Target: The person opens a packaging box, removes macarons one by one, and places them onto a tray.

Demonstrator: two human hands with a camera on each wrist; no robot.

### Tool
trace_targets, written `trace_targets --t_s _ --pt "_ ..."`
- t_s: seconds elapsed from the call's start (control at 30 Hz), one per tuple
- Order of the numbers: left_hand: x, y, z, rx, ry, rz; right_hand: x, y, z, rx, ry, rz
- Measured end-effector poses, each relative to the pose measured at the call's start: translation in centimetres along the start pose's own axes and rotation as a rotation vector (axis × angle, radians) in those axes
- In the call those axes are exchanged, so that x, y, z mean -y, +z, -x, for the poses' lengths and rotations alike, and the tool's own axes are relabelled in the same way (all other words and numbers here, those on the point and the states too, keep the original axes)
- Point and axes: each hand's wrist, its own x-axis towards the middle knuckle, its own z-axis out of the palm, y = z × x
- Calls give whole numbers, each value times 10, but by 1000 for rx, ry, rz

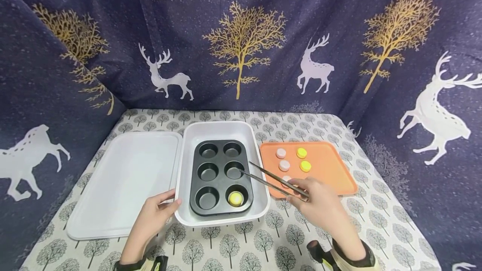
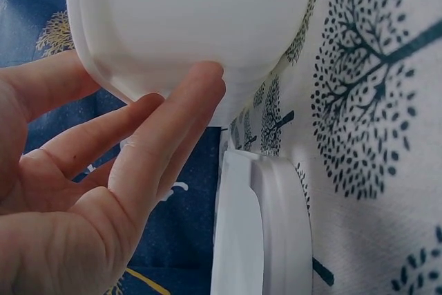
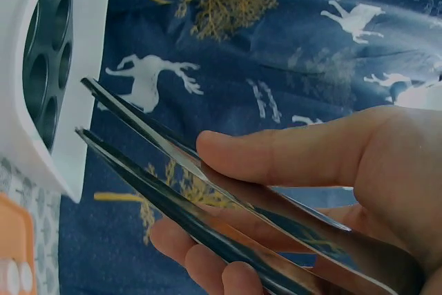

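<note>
A dark six-cup muffin tin (image 1: 221,208) lies inside a white bin (image 1: 216,129). One yellow macaron-like piece (image 1: 236,198) sits in its near right cup; the other cups hold nothing. My left hand (image 1: 156,214) holds the bin's near left side, thumb at the rim and fingers against the outer wall (image 2: 186,18). In my right hand (image 1: 320,202) are long metal tweezers (image 1: 275,175), gripped between thumb and fingers. Their tips stand apart with nothing between them, over the tin's right edge and the bin's right side.
Right of the bin, an orange tray (image 1: 327,175) carries pink macaron-like pieces (image 1: 284,165) and yellow ones (image 1: 305,166); the right hand and tweezers partly cover its near side. A flat white lid or tray (image 1: 124,179) lies to the left. Patterned cloth (image 1: 241,66) hangs behind.
</note>
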Motion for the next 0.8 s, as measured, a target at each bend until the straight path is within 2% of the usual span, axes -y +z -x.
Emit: trace_targets --t_s 0.2,0.57,0.8 --pt "1 0 -1 0 2 8 5 5 5 27 -45 54" --pt "1 1 -1 3 -9 24 11 10 9 121 -40 84" --pt "1 0 0 -1 -7 26 16 14 8 161 -66 112"
